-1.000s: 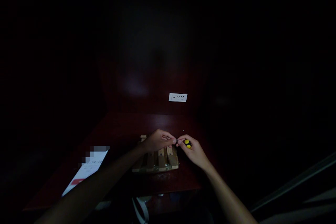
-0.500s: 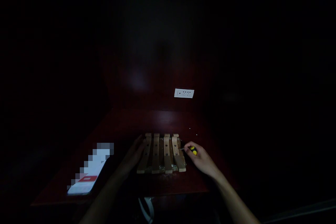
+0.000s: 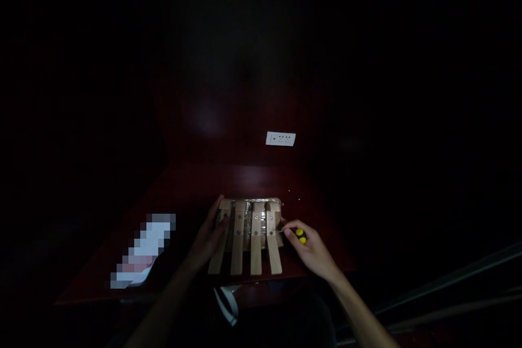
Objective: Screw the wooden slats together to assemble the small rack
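Note:
Several pale wooden slats [image 3: 255, 253], each with dark screw heads, lie side by side across a block wrapped in clear plastic [image 3: 247, 223]. The block is tilted, with its far edge raised. My left hand [image 3: 206, 242] grips its left side, thumb over the leftmost slat and fingers round the edge. My right hand [image 3: 313, 250] is closed on a screwdriver with a yellow and black handle [image 3: 300, 234]. Its thin shaft points left, close to the rightmost slat; whether the tip touches anything is too dark to tell.
The dark red table [image 3: 204, 179] carries a lit phone [image 3: 149, 247], partly pixelated, on the left. Two tiny bright bits lie behind my right hand. A white socket plate [image 3: 281, 138] is on the back panel. Below the front edge shows a pale curved object [image 3: 226, 304].
The block has tipped up at its far side, so the slats face me more. My left hand has closed round its edge. The view has shifted slightly.

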{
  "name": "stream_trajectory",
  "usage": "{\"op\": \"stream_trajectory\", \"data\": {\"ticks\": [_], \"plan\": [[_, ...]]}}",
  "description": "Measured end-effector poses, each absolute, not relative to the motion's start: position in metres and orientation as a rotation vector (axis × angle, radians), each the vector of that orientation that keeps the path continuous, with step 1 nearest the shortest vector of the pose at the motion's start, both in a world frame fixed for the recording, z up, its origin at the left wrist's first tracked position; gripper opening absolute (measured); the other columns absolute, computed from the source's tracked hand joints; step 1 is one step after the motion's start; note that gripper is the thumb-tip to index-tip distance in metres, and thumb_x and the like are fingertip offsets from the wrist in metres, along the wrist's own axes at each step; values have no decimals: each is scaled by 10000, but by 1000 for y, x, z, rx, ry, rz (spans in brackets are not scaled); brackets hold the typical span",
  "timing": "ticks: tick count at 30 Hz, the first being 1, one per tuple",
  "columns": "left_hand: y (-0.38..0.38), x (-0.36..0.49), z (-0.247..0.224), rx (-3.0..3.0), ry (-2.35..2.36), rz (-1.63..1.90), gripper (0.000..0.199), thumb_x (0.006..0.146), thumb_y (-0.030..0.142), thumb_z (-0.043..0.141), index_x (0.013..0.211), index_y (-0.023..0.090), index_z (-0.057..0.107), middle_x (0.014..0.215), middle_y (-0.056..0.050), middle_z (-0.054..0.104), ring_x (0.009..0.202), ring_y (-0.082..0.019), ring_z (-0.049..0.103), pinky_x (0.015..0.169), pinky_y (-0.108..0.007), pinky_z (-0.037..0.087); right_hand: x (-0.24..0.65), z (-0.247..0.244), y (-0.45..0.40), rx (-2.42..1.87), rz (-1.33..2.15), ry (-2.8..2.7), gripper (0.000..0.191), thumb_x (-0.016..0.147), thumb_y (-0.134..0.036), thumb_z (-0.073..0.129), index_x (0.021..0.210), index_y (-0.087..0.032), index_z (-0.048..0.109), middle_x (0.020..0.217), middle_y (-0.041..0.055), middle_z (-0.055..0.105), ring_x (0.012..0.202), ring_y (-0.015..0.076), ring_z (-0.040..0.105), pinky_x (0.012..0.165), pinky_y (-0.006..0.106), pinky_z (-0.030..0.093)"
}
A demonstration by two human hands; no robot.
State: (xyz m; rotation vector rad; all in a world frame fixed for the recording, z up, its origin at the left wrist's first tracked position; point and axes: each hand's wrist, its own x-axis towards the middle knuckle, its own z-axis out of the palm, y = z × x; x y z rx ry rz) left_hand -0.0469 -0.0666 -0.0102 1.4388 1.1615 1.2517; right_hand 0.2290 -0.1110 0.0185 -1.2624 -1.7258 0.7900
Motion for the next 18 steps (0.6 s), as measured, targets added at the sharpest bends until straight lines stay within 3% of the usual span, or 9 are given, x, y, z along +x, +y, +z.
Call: {"op": "stream_trajectory", "data": {"ticks": [10,18], "plan": [[-77,-48,-5,1164,1149,1218,756,799,415,638,1457,219,321,1349,-114,533,1189,-271,547,1019,-381,427,225,37,-122,-1258,707,-1832,235,926,-398,491,927,-207,630,908,8,680,852,152,616,792,239,443],[-73,-46,1,1072,1265,1122,676,791,416,632,1400,211,420,1272,-111,600,1115,-262,604,963,-381,475,219,25,-114,-1318,696,-1940,266,934,-392,464,922,-193,641,824,-4,673,740,130,603,700,226,433]]}}
